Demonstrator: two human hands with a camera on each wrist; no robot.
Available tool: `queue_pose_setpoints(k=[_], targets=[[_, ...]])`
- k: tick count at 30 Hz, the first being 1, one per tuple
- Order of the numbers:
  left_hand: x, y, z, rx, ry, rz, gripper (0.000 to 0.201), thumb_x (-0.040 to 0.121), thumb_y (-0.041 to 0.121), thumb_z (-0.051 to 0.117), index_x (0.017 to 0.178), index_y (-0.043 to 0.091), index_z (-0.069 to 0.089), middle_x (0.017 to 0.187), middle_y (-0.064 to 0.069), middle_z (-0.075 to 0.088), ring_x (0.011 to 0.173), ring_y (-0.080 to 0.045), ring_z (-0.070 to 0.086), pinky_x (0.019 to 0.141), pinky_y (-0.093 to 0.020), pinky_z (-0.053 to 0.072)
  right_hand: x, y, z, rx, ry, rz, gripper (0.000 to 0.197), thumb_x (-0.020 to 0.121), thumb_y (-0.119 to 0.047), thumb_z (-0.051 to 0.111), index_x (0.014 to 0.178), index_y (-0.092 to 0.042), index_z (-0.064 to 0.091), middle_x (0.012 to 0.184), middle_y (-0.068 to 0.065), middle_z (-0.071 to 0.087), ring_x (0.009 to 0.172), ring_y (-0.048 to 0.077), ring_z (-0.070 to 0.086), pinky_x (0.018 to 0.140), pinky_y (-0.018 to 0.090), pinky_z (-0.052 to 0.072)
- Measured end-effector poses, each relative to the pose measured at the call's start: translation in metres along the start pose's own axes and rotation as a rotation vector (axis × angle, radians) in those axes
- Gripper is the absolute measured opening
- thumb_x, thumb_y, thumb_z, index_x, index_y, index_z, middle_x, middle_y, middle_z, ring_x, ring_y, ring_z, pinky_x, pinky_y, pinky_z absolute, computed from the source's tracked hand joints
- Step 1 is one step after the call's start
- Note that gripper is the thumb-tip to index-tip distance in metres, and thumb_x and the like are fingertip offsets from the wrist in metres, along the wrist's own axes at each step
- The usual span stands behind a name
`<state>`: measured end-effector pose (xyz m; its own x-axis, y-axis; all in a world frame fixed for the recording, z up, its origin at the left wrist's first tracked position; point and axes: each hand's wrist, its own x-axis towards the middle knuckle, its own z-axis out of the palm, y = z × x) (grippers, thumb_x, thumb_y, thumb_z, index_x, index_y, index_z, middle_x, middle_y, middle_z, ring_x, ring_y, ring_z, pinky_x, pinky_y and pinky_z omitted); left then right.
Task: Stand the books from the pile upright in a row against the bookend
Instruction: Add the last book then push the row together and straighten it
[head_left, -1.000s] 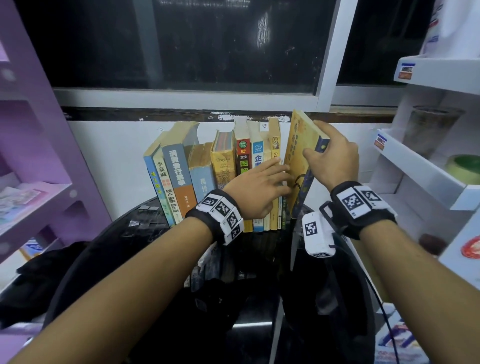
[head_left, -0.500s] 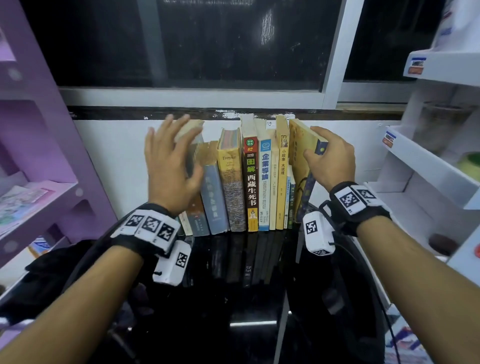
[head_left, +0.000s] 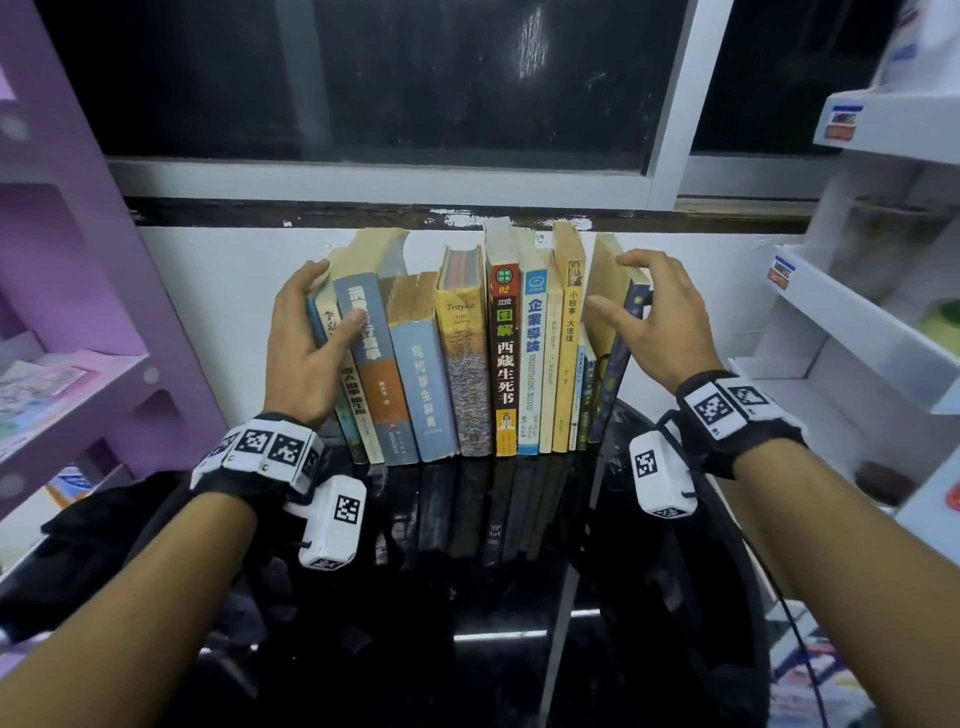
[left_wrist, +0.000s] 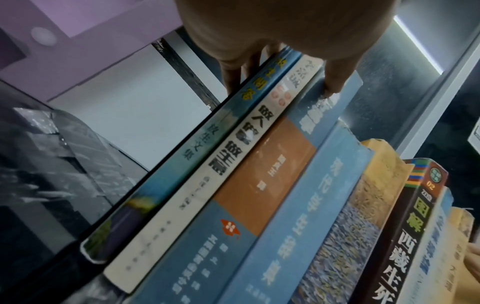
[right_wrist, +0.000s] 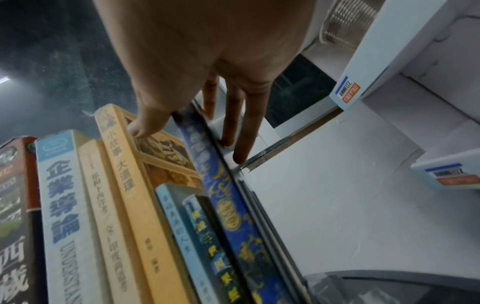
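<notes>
1. Because the row of books (head_left: 483, 358) on the glossy black table (head_left: 498, 582) leans at its left end, the whole run could slump leftward if the left hand (head_left: 306, 348) lets go; it clasps the two outermost spines, fingers round the far side and thumb on the blue-and-orange book (head_left: 371, 364).
2. At the right end the dark blue book (head_left: 615, 364) tilts against the black bookend (right_wrist: 259, 205), which is barely visible, so a hard squeeze might shove it along the slick top.
3. The right hand (head_left: 649, 322) is spread and flat, fingers against that end, gripping nothing; the thin booklets (head_left: 584, 395) beside it could buckle.
</notes>
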<state>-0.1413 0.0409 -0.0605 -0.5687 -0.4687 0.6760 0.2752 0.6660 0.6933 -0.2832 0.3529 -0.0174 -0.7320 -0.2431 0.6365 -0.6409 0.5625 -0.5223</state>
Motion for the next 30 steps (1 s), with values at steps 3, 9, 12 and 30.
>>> queue_pose_setpoints(k=[3, 9, 12, 30], targets=[[0.002, 0.000, -0.003, 0.026, -0.011, 0.017, 0.057, 0.085, 0.043, 0.058, 0.135, 0.020, 0.044, 0.145, -0.003, 0.042, 0.131, -0.017, 0.042, 0.110, -0.045, 0.036, -0.002, 0.001, -0.007, -0.038, -0.100, -0.048, 0.062, 0.083, -0.036, 0.072, 0.136, -0.021, 0.045, 0.145, 0.000, 0.043, 0.126, 0.017, 0.046, 0.105, 0.040, 0.043], [0.009, 0.005, -0.008, 0.033, -0.068, 0.078, 0.054, 0.084, 0.046, 0.061, 0.132, 0.049, 0.038, 0.142, 0.003, 0.045, 0.130, -0.017, 0.044, 0.106, -0.048, 0.040, -0.002, -0.004, -0.014, -0.158, -0.277, -0.042, 0.090, 0.074, -0.024, 0.082, 0.147, -0.023, 0.029, 0.154, -0.005, 0.032, 0.134, 0.018, 0.041, 0.108, 0.038, 0.035], [0.009, 0.006, -0.006, 0.065, -0.062, 0.102, 0.050, 0.083, 0.047, 0.060, 0.130, 0.045, 0.042, 0.139, 0.001, 0.047, 0.129, -0.019, 0.044, 0.105, -0.048, 0.040, 0.000, -0.009, -0.013, -0.216, -0.319, -0.049, 0.090, 0.074, -0.024, 0.081, 0.147, -0.025, 0.028, 0.153, -0.006, 0.034, 0.131, 0.019, 0.044, 0.106, 0.043, 0.040], [0.013, 0.003, -0.010, 0.002, -0.090, 0.086, 0.046, 0.081, 0.047, 0.063, 0.123, 0.047, 0.045, 0.128, 0.013, 0.052, 0.119, -0.013, 0.053, 0.098, -0.048, 0.048, -0.002, -0.005, -0.010, -0.255, -0.393, -0.040, 0.084, 0.081, -0.027, 0.075, 0.148, -0.028, 0.024, 0.152, -0.005, 0.036, 0.125, 0.022, 0.052, 0.097, 0.052, 0.048]])
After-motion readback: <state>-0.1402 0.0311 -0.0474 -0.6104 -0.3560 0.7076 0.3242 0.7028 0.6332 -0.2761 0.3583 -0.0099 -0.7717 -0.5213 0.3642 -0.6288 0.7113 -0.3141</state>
